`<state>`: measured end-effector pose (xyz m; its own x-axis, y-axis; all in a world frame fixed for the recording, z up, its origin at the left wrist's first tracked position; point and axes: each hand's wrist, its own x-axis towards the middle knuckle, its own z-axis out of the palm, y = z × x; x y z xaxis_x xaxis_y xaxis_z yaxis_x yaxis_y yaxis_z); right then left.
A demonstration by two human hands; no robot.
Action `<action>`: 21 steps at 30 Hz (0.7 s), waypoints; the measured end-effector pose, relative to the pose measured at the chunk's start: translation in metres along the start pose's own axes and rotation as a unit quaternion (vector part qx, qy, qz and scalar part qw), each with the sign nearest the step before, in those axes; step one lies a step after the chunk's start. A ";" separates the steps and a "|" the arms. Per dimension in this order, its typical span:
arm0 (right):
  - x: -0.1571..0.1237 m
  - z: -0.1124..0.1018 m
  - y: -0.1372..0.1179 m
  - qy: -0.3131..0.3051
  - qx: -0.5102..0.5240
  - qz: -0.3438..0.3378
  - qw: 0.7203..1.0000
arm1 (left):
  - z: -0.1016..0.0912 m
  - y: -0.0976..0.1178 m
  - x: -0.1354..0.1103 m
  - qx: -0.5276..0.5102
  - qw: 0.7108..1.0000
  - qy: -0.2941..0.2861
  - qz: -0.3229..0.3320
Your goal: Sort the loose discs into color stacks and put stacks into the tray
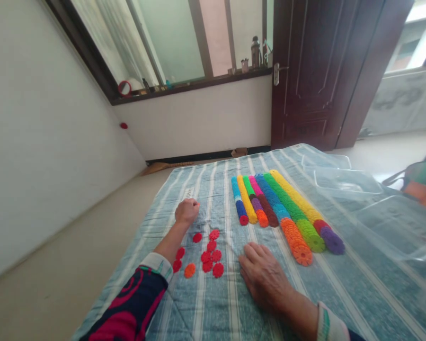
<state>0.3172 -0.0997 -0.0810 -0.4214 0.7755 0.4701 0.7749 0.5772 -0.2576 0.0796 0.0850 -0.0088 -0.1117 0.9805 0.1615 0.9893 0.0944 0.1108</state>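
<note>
My left hand (pixel 187 211) is closed in a fist over the striped cloth, just in front of a small white card (pixel 189 193) with dark writing. Whatever it may hold is hidden. My right hand (pixel 261 272) rests to the right of the loose discs, its fingers curled under, and their inside cannot be seen. Between the hands lie several flat red notched discs (pixel 218 270), some overlapping. One orange disc (pixel 189 270) is among them, near my left forearm. Beyond my right hand, rows of overlapping coloured discs (pixel 284 203) lie side by side, in blue, yellow, green, pink, brown, orange and purple.
The striped cloth (pixel 152 237) covers a bed-like surface. Clear plastic containers (pixel 348 182) and a large clear lid or tray (pixel 394 227) lie at the right. A multicoloured item (pixel 424 184) is at the right edge. Behind are a dark door (pixel 315 71) and a window ledge (pixel 199 85).
</note>
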 end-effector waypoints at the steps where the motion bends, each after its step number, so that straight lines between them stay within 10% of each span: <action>1: 0.000 0.000 0.000 -0.002 0.001 0.001 1.000 | 0.001 -0.006 0.003 0.005 1.000 -0.005 -0.010; 12: -0.003 0.002 0.001 0.008 -0.001 -0.004 1.000 | 0.006 -0.017 0.036 0.030 0.995 -0.091 -0.013; 21: 0.002 -0.003 0.001 -0.014 -0.011 -0.002 1.000 | 0.000 -0.008 0.025 0.032 0.998 -0.049 0.004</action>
<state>0.3184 -0.0983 -0.0775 -0.4362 0.7806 0.4476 0.7841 0.5738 -0.2366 0.0684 0.1088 -0.0053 -0.0975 0.9931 0.0655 0.9944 0.0946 0.0468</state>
